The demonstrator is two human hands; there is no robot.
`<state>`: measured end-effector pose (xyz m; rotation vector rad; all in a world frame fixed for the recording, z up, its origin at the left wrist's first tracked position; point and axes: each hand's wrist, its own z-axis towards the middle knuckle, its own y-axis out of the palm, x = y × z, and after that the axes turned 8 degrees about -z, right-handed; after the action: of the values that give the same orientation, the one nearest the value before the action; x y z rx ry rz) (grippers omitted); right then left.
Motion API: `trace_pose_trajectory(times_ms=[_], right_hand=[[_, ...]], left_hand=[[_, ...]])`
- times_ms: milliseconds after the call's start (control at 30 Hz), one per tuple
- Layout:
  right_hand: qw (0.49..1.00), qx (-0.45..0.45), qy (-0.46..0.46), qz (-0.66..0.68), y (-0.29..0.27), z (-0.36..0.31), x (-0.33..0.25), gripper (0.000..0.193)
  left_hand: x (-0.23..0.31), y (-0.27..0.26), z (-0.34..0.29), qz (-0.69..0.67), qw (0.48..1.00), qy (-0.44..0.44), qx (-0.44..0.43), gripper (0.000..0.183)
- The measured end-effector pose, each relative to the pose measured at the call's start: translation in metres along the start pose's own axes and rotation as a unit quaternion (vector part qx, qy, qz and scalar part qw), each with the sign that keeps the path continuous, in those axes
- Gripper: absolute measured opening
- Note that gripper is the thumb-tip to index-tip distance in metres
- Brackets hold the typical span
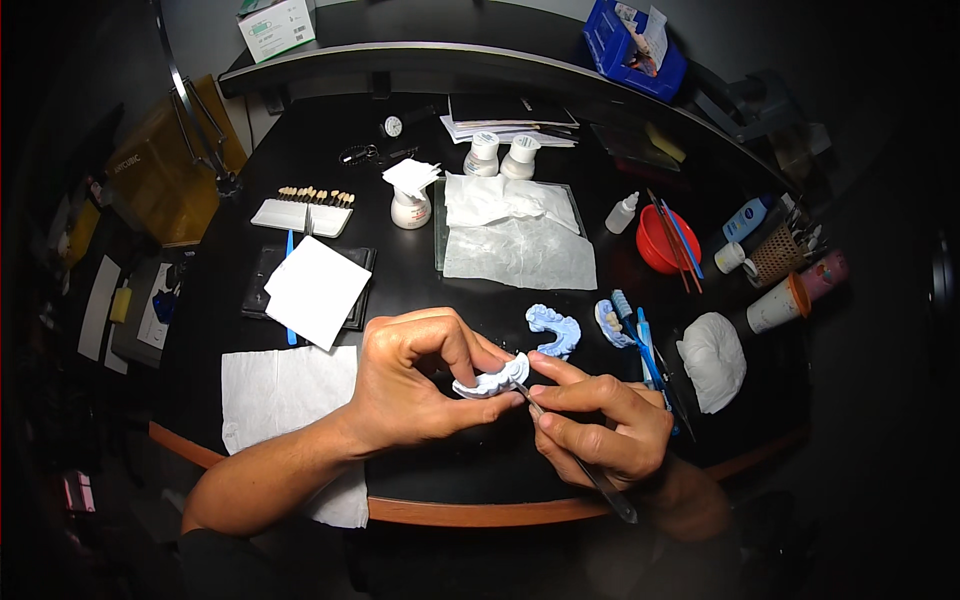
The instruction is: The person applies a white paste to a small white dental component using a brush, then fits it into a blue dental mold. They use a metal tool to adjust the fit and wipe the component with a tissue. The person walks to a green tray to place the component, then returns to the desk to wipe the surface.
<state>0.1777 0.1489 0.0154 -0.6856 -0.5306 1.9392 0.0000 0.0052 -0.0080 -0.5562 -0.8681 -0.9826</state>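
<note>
My left hand (415, 380) pinches a pale, arch-shaped dental plaster cast (492, 381) between thumb and fingers, just above the black desk (400, 265). My right hand (600, 425) grips a thin metal hand tool (590, 470) like a pen, its tip touching the cast's right end. A second light-blue dental cast (556, 330) lies on the desk just behind my hands. A third blue cast piece (610, 325) sits to its right.
White paper towels (285, 395) lie at the front left and a white square sheet (316, 290) behind them. Further back: a tooth shade guide (303, 208), small white jars (411, 208), tissue on a glass slab (518, 240), a red bowl (662, 240), blue-handled tools (645, 345), a white lump (712, 360), cups (778, 305).
</note>
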Motion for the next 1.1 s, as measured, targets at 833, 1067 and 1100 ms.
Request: trace_pose_trajectory(times_ms=[833, 1067, 1100], right_hand=[[0.999, 0.016, -0.034, -0.027, 0.0032, -0.0001, 0.0026, 0.016], [0.999, 0.027, 0.017, 0.029, 0.0014, 0.002, -0.0025, 0.015], [0.999, 0.029, 0.02, 0.032, 0.001, 0.0023, -0.0027, 0.02]], left_hand=[[-0.0005, 0.0005, 0.0001, -0.005, 1.0, 0.01, -0.004, 0.043], [-0.0045, -0.0002, -0.0004, 0.037, 0.995, 0.089, -0.009, 0.037], [-0.0039, -0.0004, -0.0006, 0.037, 0.995, 0.089, -0.009, 0.037]])
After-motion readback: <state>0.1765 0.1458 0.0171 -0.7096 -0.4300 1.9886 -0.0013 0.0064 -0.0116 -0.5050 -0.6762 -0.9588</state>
